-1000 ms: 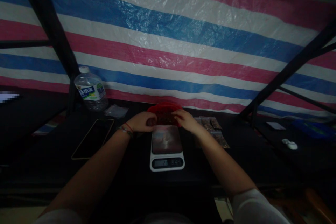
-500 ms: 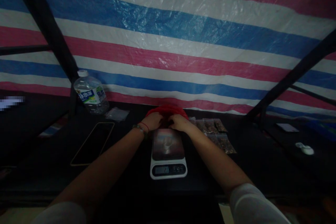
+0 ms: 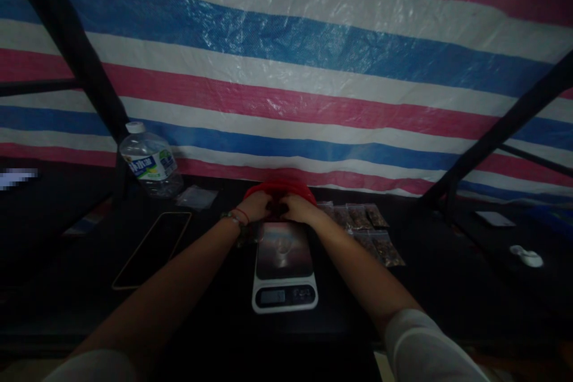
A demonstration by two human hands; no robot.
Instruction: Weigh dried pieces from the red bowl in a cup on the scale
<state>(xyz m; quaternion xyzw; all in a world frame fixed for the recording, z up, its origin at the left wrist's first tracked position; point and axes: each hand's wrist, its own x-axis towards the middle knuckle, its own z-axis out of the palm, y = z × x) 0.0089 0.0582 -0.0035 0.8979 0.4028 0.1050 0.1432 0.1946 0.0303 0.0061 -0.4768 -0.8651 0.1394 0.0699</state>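
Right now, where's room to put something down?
Black tabletop shows bare right of the zip-lock bags, this side of the black post; a smaller patch lies between the clear plastic bag and red container. It's crowded at the container: left hand, right hand and digital scale.

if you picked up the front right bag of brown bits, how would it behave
The bag would probably flop and bend, since it looks like thin clear plastic. The brown bits seem to be small separate pieces, so they may shift inside. Lying flat, it seems unlikely to roll.
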